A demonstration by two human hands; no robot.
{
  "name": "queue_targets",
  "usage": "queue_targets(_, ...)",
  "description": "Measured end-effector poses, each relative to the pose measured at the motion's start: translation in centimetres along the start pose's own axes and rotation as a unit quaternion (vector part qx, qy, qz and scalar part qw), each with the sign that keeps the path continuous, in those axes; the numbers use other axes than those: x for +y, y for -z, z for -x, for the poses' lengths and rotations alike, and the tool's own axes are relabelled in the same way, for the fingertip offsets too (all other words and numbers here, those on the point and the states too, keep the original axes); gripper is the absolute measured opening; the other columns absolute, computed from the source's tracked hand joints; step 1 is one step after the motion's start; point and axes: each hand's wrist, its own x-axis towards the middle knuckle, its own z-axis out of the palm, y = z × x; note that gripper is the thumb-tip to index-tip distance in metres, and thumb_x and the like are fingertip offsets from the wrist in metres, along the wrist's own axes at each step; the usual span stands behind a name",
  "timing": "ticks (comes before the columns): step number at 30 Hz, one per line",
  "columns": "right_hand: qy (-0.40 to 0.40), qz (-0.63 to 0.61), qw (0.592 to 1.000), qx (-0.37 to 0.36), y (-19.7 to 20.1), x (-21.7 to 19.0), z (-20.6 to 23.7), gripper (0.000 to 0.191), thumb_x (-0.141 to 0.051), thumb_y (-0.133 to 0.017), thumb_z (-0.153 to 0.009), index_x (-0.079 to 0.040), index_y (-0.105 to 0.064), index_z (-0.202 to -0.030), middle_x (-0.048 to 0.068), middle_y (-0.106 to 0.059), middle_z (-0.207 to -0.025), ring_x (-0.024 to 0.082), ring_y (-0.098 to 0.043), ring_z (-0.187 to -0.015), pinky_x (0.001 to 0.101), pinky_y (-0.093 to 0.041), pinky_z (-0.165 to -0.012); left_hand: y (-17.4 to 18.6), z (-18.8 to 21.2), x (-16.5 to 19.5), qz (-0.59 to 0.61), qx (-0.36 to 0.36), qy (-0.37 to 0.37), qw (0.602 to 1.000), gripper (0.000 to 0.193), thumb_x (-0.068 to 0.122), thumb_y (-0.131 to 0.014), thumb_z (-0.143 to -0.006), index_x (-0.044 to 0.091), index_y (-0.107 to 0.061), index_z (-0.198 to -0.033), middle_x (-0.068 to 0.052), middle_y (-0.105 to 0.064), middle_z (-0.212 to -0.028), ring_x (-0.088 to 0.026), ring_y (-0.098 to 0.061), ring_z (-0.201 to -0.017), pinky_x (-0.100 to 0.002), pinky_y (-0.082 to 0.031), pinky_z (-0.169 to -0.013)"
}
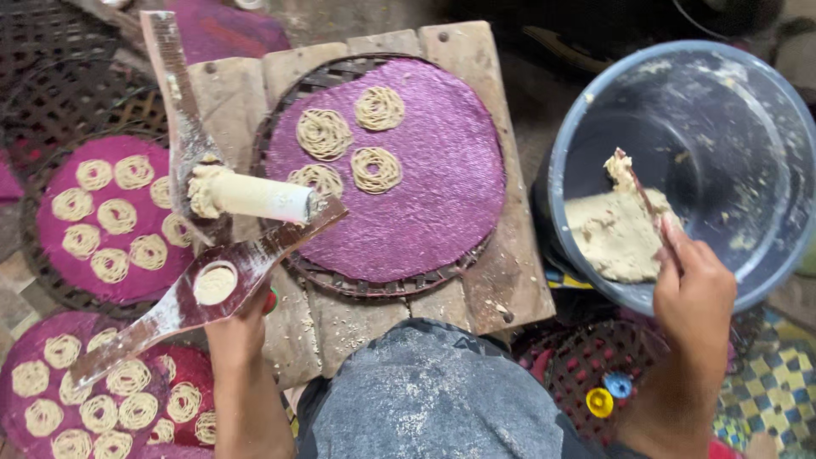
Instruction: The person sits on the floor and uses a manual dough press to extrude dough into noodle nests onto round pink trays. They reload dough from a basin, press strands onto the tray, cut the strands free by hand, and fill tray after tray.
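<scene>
**Fingers on press and stick, dough at both ends**

Fingers of the left hand (238,327) at lower left of the frame are curled under the lower arm of a hinged wooden dough press (223,274), gripping it from below; the fingertips themselves are hidden. At lower right, the right hand (693,293) has its fingers pressed together around a thin wooden stick (643,191) whose tip carries a lump of pale beige dough.

The press is dusty, flour-streaked wood: a flat paddle with a round hole packed with dough, and a white cylindrical plunger (255,195) crusted at its left end. It is held open and tilted above the rough plank tabletop (501,280). Gripped by one hand only, the press could tip or swing shut, I judge, and the soft dough on the plunger might drop off.

Just beyond, at centre, a round purple woven mat (425,187) lies on a dark lattice tray and bears four coiled noodle nests (353,140), stringy and flat. More filled mats sit at left and lower left.

At right, a grey-blue plastic bucket (765,246) with smeared walls holds a sticky dough mass (612,234). The lump on the stick looks loosely stuck and could fall on the way across, outside the bucket or onto the finished nests.
</scene>
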Motion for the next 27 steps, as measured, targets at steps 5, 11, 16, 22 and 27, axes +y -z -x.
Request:
queue_targets(5,0.134,0.015,0.987,0.093,0.6,-3.3,0.3,0.086,-0.06,-0.049,-0.107,-0.005,-0.024,-0.167,0.027,-0.025,-0.172,0.044,-0.024,-0.16,0.0618,-0.02,-0.131,-4.4,2.2,-1.4,0.023,-0.152,-0.024,0.988,0.016,0.012,-0.067,-0.097,0.001,-0.066,-0.108,-0.007,-0.063,-0.092,-0.015,-0.058,-0.073,-0.031,-0.047,-0.059)
queue_targets(11,0.257,-0.784,0.552,-0.123,-6.5,-16.7,0.3,0.111,-0.067,-0.061,-0.088,-0.031,0.021,-0.155,0.02,-0.008,-0.173,0.028,-0.034,-0.153,0.05,-0.034,-0.121,-12.8,6.4,-0.8,0.339,-0.538,0.272,0.722,0.052,-0.007,-0.068,-0.082,-0.008,-0.057,-0.132,-0.017,-0.069,-0.117,-0.028,-0.066,-0.107,-0.039,-0.054,-0.091)
queue_targets(16,0.263,-0.818,0.462,-0.221,-6.7,-20.0,-2.7,0.082,-0.035,-0.068,-0.098,-0.03,-0.015,-0.16,0.041,-0.04,-0.151,0.041,-0.074,-0.103,0.0455,-0.069,-0.068,-11.7,5.1,6.3,0.158,-0.499,-0.067,0.849,0.057,0.012,-0.079,-0.077,0.008,-0.054,-0.128,-0.009,-0.065,-0.12,-0.024,-0.064,-0.114,-0.039,-0.053,-0.097)
queue_targets(22,0.607,-0.466,0.64,-0.069,-2.9,-22.8,-2.9,0.069,-0.02,-0.064,-0.105,-0.034,-0.029,-0.163,0.039,-0.055,-0.136,0.032,-0.077,-0.103,0.0422,-0.069,-0.081,-8.5,2.9,11.9,-0.144,-0.378,-0.369,0.837,0.046,0.026,-0.086,-0.075,0.009,-0.06,-0.109,-0.009,-0.064,-0.107,-0.028,-0.067,-0.095,-0.039,-0.054,-0.079)
queue_targets(27,0.66,-0.408,0.631,-0.016,-2.5,-24.5,-1.0,0.054,-0.029,-0.064,-0.094,-0.032,-0.044,-0.145,0.03,-0.065,-0.12,0.043,-0.073,-0.104,0.0553,-0.063,-0.089,-6.9,3.1,11.8,-0.223,-0.37,-0.314,0.845,0.04,0.029,-0.087,-0.076,0.012,-0.063,-0.103,-0.006,-0.068,-0.098,-0.027,-0.072,-0.087,-0.038,-0.058,-0.073)
